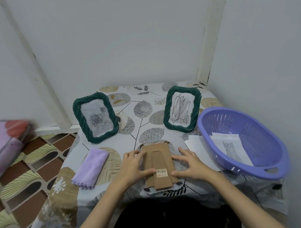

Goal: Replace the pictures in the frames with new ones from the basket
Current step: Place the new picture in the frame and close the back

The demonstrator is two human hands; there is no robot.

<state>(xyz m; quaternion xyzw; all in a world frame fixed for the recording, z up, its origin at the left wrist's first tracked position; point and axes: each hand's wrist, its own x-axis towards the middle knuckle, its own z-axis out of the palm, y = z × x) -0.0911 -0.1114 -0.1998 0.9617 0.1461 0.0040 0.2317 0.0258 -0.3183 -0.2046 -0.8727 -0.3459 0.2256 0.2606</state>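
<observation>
At the lower centre of the frame a picture frame [159, 165] lies face down on the table [145, 105], brown backing and stand upward. The left hand [134, 164] and right hand [188, 162] press on its two sides with fingers spread and fairly straight — neither grip curls round it. Two green frames [95, 117] [181, 108] stand upright behind it. The purple basket [245, 142], at the right, holds a cat picture [230, 148]; a lilac cloth [90, 165] lies left.

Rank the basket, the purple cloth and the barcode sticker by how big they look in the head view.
1. Basket, clearly largest.
2. Cloth, folded, far smaller.
3. Sticker, tiny, on the cardboard back.
All lie similarly near, so the order looks safe.
</observation>
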